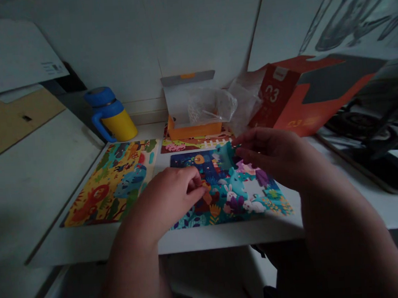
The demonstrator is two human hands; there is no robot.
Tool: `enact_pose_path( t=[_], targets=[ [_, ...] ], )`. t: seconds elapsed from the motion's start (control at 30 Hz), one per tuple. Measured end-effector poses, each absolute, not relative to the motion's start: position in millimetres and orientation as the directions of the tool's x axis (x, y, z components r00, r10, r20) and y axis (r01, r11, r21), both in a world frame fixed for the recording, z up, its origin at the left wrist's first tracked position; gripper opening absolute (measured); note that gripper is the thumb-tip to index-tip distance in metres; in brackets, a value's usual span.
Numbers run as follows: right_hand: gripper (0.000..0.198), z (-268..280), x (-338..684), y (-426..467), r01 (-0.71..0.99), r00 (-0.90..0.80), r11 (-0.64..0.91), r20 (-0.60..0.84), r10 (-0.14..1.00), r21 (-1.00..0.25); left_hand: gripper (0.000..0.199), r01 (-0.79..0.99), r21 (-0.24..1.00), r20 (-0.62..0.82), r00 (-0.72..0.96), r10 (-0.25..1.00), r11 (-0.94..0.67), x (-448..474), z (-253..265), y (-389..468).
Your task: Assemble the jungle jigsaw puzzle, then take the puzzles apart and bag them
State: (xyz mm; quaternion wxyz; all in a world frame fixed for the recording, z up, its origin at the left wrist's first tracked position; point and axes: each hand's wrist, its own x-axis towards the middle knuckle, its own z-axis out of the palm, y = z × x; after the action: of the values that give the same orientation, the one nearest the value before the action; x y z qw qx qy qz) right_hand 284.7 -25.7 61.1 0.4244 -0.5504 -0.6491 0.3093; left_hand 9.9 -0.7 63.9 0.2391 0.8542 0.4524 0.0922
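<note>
A dark blue and teal jigsaw puzzle (233,196) with rabbits and flowers lies on the white table, with a white gap at its right side. Between the thumb and fingers of my right hand (267,155) is a teal puzzle piece (227,156), tilted up over the upper part of the puzzle. My left hand (177,189) is over the puzzle's left part, its fingers curled together by an orange-brown area. What those fingers hold, if anything, is hidden. Left of it lies a yellow animal puzzle (119,179), and behind is another puzzle (181,144) in brown and pink.
An open orange box (194,131) with clear plastic bags (212,105) stands at the back. A blue and yellow mug (113,116) is at the back left. On the right are a big red-orange box (291,97) and a black object (386,154). The table's front edge (226,242) is near.
</note>
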Motion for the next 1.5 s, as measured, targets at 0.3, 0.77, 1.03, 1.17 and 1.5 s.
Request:
enact_pose_path(
  t=[0.3, 0.77, 1.03, 1.17, 1.5],
  targets=[
    [0.027, 35, 329, -30, 0.761, -0.140, 0.123, 0.024, 0.990, -0.637, 0.020, 0.772, 0.319, -0.082, 0.601, 0.795, -0.550, 37, 40, 4],
    [0.024, 32, 343, -27, 0.809, -0.305, 0.202, -0.101, 0.947, -0.552, 0.019, 0.803, 0.308, -0.117, 0.565, 0.817, -0.511, 48, 29, 15],
    [0.012, 26, 343, -25, 0.801, -0.289, 0.176, -0.112, 0.951, -0.573, 0.018, 0.816, 0.280, -0.140, 0.556, 0.819, -0.507, 52, 30, 14],
    [0.017, 20, 339, -23, 0.808, -0.300, 0.181, -0.128, 0.945, -0.561, 0.018, 0.810, 0.270, -0.124, 0.565, 0.815, -0.520, 51, 27, 14],
    [0.023, 18, 331, -24, 0.889, -0.223, 0.133, -0.161, 0.961, -0.438, 0.018, 0.812, 0.250, -0.122, 0.567, 0.815, -0.527, 52, 27, 12]
  ],
)
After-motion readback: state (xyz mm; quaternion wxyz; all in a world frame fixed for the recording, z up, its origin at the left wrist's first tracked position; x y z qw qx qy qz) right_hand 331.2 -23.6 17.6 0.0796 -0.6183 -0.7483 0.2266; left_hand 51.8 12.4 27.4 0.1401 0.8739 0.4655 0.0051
